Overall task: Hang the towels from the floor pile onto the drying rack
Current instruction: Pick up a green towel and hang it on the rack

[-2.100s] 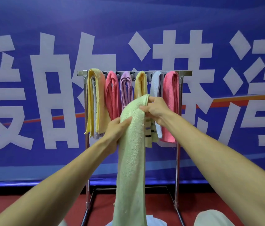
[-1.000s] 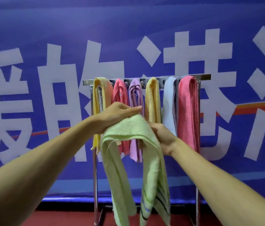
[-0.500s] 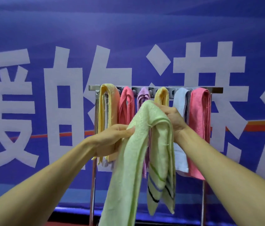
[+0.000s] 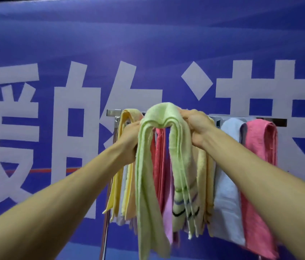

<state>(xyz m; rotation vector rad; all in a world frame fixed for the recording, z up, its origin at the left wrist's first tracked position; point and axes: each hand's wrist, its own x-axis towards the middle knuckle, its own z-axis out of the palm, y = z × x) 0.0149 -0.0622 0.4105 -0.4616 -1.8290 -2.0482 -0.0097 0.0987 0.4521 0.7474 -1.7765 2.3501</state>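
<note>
Green towel: we find it folded over at the level of the drying rack's top bar, mid-view, with its two tails hanging toward 6 o'clock. The left hand grips the fold's 9 o'clock side, fingers curled into the cloth. The right hand grips its 3 o'clock side likewise. Half a second ago the fold sat below the bar, with the left hand lower still; both hands have since raised it to bar height. We judge the draping nearly done, but the fold hides the bar there, so we cannot tell whether the towel rests on it yet. Count: one rack and two hands. Six towels are already hung: a yellow towel at the 9 o'clock end, a pink towel and a lilac towel behind the green tails, a second yellow towel, a pale blue towel, and a second pink towel at the 3 o'clock end. One more towel is in hand. The floor pile is out of view. A blue banner stands behind.
</note>
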